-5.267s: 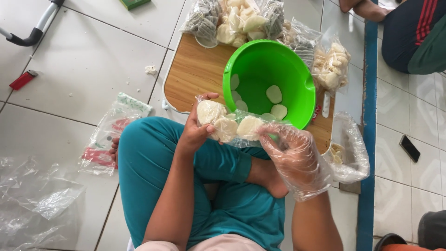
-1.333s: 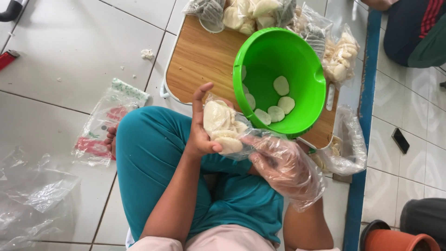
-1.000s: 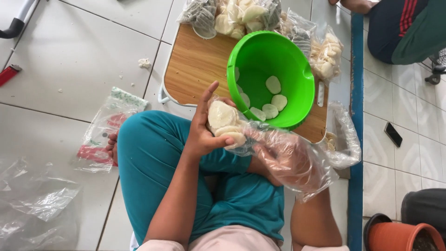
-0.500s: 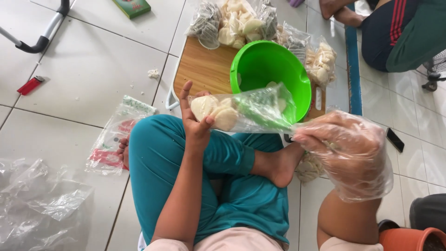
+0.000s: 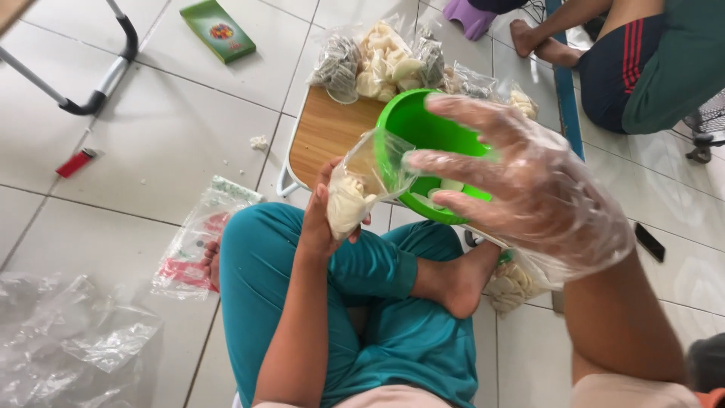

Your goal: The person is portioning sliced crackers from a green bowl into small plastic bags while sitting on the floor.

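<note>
The tiled floor carries a low wooden tabletop with a green bowl at its three o'clock edge. The right hand, in a loose plastic glove, hovers with its grip spread wide and holding nothing. The left hand is closed around a small clear bag of pale crackers at the bowl's eight o'clock; it looks light, slippery and brittle, best held by the neck.
</note>
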